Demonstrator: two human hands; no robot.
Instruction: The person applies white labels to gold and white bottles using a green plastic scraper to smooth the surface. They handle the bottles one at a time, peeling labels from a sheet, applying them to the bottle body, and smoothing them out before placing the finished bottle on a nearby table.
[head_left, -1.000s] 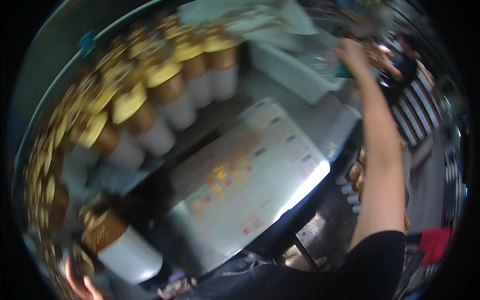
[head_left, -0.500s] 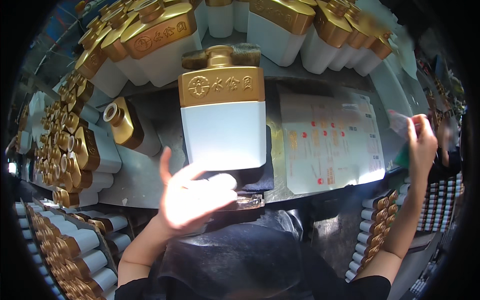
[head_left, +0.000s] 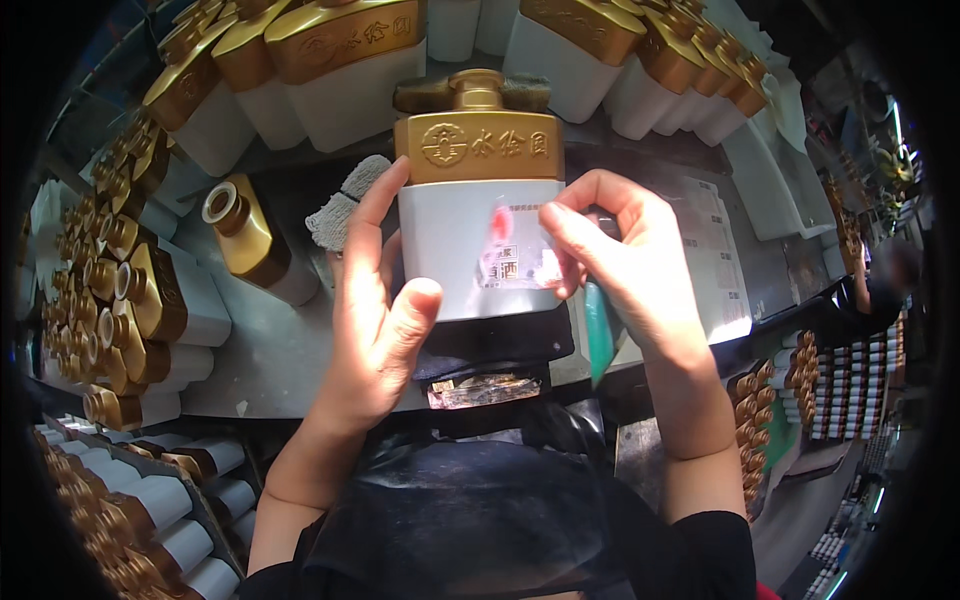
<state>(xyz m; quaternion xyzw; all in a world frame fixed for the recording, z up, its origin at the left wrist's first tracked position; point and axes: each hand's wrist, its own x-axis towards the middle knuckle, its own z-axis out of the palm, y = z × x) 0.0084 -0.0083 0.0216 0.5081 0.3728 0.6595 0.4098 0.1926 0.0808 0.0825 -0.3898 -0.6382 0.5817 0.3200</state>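
Observation:
A flat-sided bottle (head_left: 435, 245), white below with an embossed gold shoulder and neck, lies face up before me on a dark pad (head_left: 490, 345). My left hand (head_left: 375, 310) is open along its left side, fingers spread, the thumb over the lower left corner. Between thumb and fingers, my right hand (head_left: 640, 245) pinches the right edge of a clear printed film (head_left: 505, 270) with red and black marks. This film lies over the white front; how much of it touches is unclear. A green flat blade-like tool (head_left: 598, 335) sticks out below the right palm.
A translucent sheet of printed decals (head_left: 715, 260) lies at the right. One gold-topped bottle (head_left: 250, 235) stands at the left beside a crumpled grey cloth (head_left: 345, 205). Stacked bottles (head_left: 130, 290) line the left; more stand along the back. A dark bristly support (head_left: 530, 95) sits behind the neck.
My right hand has come from the far right to the bottle, bringing the film and green tool. My left hand has moved up beside the bottle, and the grey cloth now shows.

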